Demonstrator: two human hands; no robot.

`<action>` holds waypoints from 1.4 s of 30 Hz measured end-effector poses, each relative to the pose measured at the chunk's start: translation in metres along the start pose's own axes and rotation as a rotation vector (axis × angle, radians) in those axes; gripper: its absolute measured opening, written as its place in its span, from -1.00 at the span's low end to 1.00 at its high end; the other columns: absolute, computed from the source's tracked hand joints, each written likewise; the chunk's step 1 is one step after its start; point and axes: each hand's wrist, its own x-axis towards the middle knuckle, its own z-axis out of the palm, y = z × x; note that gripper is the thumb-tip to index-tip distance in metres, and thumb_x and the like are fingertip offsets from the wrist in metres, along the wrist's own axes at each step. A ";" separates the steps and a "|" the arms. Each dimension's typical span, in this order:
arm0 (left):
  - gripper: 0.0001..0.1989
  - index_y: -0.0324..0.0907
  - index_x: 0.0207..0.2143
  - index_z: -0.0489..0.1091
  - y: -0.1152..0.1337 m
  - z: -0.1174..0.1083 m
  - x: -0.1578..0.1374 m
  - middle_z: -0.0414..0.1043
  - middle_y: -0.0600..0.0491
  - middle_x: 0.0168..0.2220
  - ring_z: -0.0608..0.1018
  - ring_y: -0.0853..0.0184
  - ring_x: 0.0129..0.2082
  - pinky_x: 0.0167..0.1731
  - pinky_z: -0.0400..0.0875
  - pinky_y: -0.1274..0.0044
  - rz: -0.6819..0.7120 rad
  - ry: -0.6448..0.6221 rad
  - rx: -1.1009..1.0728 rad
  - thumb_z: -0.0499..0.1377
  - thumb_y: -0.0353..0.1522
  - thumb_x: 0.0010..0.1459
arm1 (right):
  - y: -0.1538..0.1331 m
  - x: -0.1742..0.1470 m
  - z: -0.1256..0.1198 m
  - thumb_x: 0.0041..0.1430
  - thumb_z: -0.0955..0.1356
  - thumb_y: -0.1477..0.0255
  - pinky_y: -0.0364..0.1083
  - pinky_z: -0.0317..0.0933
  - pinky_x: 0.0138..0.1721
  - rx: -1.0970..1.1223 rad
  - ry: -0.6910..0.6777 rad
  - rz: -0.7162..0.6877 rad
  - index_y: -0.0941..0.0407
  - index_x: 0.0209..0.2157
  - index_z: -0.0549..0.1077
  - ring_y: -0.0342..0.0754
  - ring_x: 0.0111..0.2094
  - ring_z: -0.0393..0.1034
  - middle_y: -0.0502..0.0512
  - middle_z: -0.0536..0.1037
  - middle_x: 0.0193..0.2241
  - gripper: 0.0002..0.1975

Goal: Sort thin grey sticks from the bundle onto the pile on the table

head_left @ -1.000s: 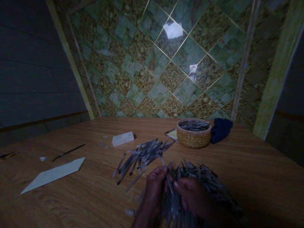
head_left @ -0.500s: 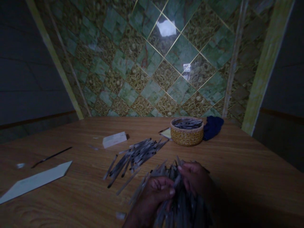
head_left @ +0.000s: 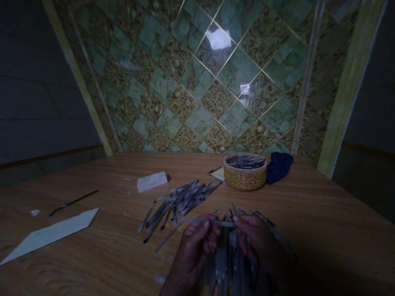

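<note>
Left hand and right hand, fingers pinched, hold one thin stick; work appears unfinished, loose sticks lying below both hands, a filled basket beyond.

Behind the wooden table stands a glossy wall of green and brown diamonds, with white reflections; the lighting is dim.
</note>
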 end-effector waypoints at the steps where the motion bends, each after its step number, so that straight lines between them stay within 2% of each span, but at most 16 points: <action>1: -0.81 -0.27 -0.42 0.46 -0.001 0.000 0.001 0.47 0.03 -0.61 0.46 0.48 -0.64 -0.64 0.31 0.71 0.007 0.036 0.010 0.33 -0.43 -0.18 | 0.001 -0.001 0.002 -0.06 0.22 -0.04 -0.27 -0.25 -0.88 -0.010 0.000 0.000 0.10 -0.61 0.21 -0.28 -0.93 -0.06 -0.15 0.26 -0.90 -0.54; 6: -0.73 -0.29 -0.44 0.43 -0.003 0.005 0.004 0.42 0.08 -0.67 0.37 0.53 -0.74 -0.74 0.21 0.72 0.047 0.166 0.087 0.35 -0.34 -0.23 | 0.006 -0.003 0.009 -0.03 0.23 0.03 -0.27 -0.22 -0.85 -0.062 0.033 -0.046 0.12 -0.57 0.23 -0.28 -0.90 0.04 -0.13 0.34 -0.83 -0.59; 13: -0.71 -0.29 -0.48 0.40 -0.003 0.004 0.007 0.38 0.12 -0.70 0.32 0.55 -0.77 -0.78 0.18 0.73 0.062 0.193 0.081 0.36 -0.31 -0.24 | 0.017 0.001 0.012 -0.12 0.35 0.21 -0.27 -0.10 -0.78 -0.064 0.128 -0.178 0.10 -0.53 0.21 -0.30 -0.84 0.10 -0.17 0.35 -0.73 -0.71; 15: -0.71 -0.29 -0.49 0.40 -0.003 0.004 0.007 0.38 0.12 -0.70 0.30 0.56 -0.79 -0.80 0.16 0.73 0.082 0.188 0.093 0.36 -0.30 -0.24 | 0.017 0.001 0.012 -0.10 0.34 0.18 -0.26 -0.08 -0.78 -0.090 0.119 -0.180 0.11 -0.52 0.22 -0.30 -0.83 0.11 -0.16 0.36 -0.72 -0.70; 18: -0.72 -0.29 -0.49 0.39 -0.002 0.005 0.006 0.38 0.12 -0.70 0.29 0.56 -0.79 -0.80 0.15 0.72 0.099 0.182 0.119 0.36 -0.30 -0.22 | 0.018 0.002 0.011 0.07 0.18 0.05 -0.26 -0.11 -0.80 -0.131 0.078 -0.146 0.13 -0.51 0.27 -0.27 -0.86 0.12 -0.13 0.34 -0.76 -0.59; 20: -0.72 -0.29 -0.49 0.39 -0.001 0.006 0.005 0.38 0.12 -0.70 0.30 0.56 -0.79 -0.80 0.15 0.73 0.093 0.179 0.125 0.35 -0.30 -0.21 | 0.019 0.001 0.010 0.11 0.10 0.02 -0.26 -0.15 -0.82 -0.129 0.055 -0.127 0.14 -0.51 0.27 -0.26 -0.88 0.10 -0.12 0.32 -0.80 -0.52; 23: -0.73 -0.29 -0.48 0.39 -0.002 0.005 0.006 0.39 0.11 -0.69 0.30 0.56 -0.79 -0.79 0.15 0.72 0.095 0.168 0.133 0.34 -0.30 -0.19 | 0.020 -0.001 0.011 0.10 0.15 0.07 -0.27 -0.15 -0.82 -0.111 0.029 -0.164 0.13 -0.50 0.25 -0.28 -0.87 0.11 -0.13 0.35 -0.76 -0.60; 26: -0.75 -0.29 -0.47 0.39 -0.003 0.002 0.007 0.39 0.12 -0.68 0.30 0.56 -0.79 -0.79 0.15 0.72 0.108 0.171 0.133 0.33 -0.31 -0.17 | 0.019 -0.001 0.012 0.03 0.26 0.12 -0.29 -0.08 -0.80 -0.049 0.022 -0.196 0.13 -0.43 0.24 -0.30 -0.84 0.13 -0.16 0.37 -0.69 -0.67; 29: -0.75 -0.29 -0.48 0.38 -0.004 0.000 0.008 0.38 0.13 -0.69 0.30 0.57 -0.78 -0.78 0.14 0.72 0.119 0.173 0.134 0.32 -0.30 -0.15 | 0.019 0.000 0.013 0.00 0.27 0.09 -0.29 -0.05 -0.81 -0.036 0.031 -0.184 0.14 -0.37 0.25 -0.30 -0.84 0.15 -0.15 0.38 -0.66 -0.63; 33: -0.74 -0.30 -0.47 0.39 -0.004 0.001 0.008 0.38 0.13 -0.69 0.30 0.56 -0.79 -0.78 0.14 0.71 0.117 0.157 0.158 0.31 -0.28 -0.13 | 0.020 0.001 0.013 0.07 0.12 -0.01 -0.29 -0.15 -0.84 -0.077 0.034 -0.128 0.16 -0.48 0.27 -0.27 -0.88 0.12 -0.11 0.34 -0.77 -0.51; 36: -0.75 -0.30 -0.45 0.39 -0.005 0.000 0.008 0.39 0.12 -0.69 0.30 0.56 -0.79 -0.79 0.14 0.71 0.115 0.162 0.165 0.30 -0.29 -0.12 | 0.019 0.000 0.012 0.03 0.18 0.02 -0.30 -0.14 -0.83 -0.070 0.008 -0.156 0.16 -0.49 0.26 -0.29 -0.88 0.13 -0.12 0.35 -0.76 -0.55; 40: -0.73 -0.29 -0.47 0.39 -0.005 -0.002 0.009 0.38 0.13 -0.69 0.31 0.56 -0.79 -0.79 0.13 0.72 0.127 0.181 0.153 0.33 -0.28 -0.16 | 0.018 0.000 0.012 -0.04 0.28 0.06 -0.31 -0.06 -0.82 -0.019 -0.007 -0.168 0.16 -0.34 0.26 -0.30 -0.85 0.15 -0.16 0.38 -0.70 -0.57; 42: -0.72 -0.29 -0.47 0.39 -0.005 -0.002 0.010 0.38 0.13 -0.69 0.31 0.56 -0.78 -0.79 0.14 0.71 0.122 0.180 0.153 0.33 -0.27 -0.17 | 0.019 0.001 0.013 -0.01 0.23 0.02 -0.30 -0.09 -0.84 -0.025 -0.006 -0.121 0.16 -0.32 0.26 -0.27 -0.86 0.16 -0.15 0.38 -0.73 -0.54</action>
